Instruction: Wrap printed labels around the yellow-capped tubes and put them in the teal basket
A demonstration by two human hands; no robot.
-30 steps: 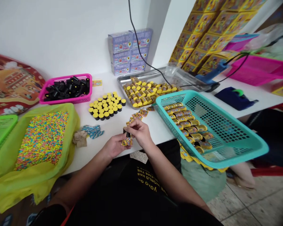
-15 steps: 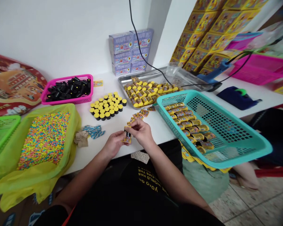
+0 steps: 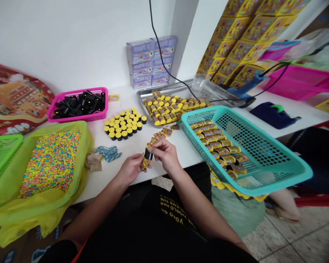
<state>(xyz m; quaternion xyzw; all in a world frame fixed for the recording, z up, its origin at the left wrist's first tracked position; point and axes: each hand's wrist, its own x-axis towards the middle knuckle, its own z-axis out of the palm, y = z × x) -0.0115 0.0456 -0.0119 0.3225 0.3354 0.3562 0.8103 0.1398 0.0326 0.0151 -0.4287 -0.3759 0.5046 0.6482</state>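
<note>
Over the table's front edge, my left hand [image 3: 132, 167] pinches a printed yellow label sleeve [image 3: 145, 163]. A small black canister [image 3: 148, 155] stands out of the sleeve's upper end, and the fingers of my right hand [image 3: 166, 153] are closed on its top. How far the canister sits inside the sleeve is partly hidden by my fingers. Just beyond my right hand, several flat printed sleeves [image 3: 167, 132] lie on the white table. Further back stands a cluster of black canisters with yellow lids [image 3: 124, 125].
A turquoise basket [image 3: 279, 160] at right holds rows of sleeved canisters. Behind it, a metal tray [image 3: 140, 95] holds more. At left are a pink basket [image 3: 105, 109] of black canisters and a yellow-lined tub [image 3: 84, 142] of colourful candies. A blue-striped cloth [image 3: 109, 153] lies between.
The sleeve and canister have tilted between my hands, and more of the black canister shows above the sleeve. My right hand has barely shifted.
</note>
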